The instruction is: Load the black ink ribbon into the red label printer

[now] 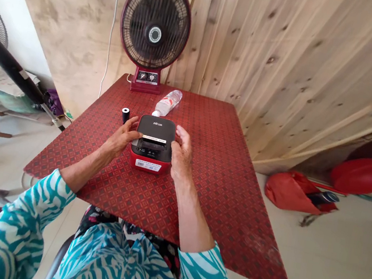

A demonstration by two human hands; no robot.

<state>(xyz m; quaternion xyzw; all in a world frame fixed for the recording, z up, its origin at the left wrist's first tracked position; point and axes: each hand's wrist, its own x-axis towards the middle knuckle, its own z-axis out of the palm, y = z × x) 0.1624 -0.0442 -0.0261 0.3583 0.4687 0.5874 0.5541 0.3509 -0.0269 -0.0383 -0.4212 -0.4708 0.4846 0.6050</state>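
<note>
A small receipt printer (156,130) with a black lid and a red base sits on the table in front of me. A white label is stuck to its front face, and a pale strip lies across the lid near a slot. My left hand (124,135) grips the printer's left side, its thumb at the lid's edge. On the opposite side my right hand (183,152) holds the casing, thumb against the corner and fingers along the far right side. Just beyond my left fingers stands a small dark roll (125,115) with a white end.
Behind the printer a clear plastic bottle (168,103) lies on its side. A dark red fan (155,29) stands at the back of the red patterned table (220,188), against a wooden wall. On the floor to the right is a red bag (293,192).
</note>
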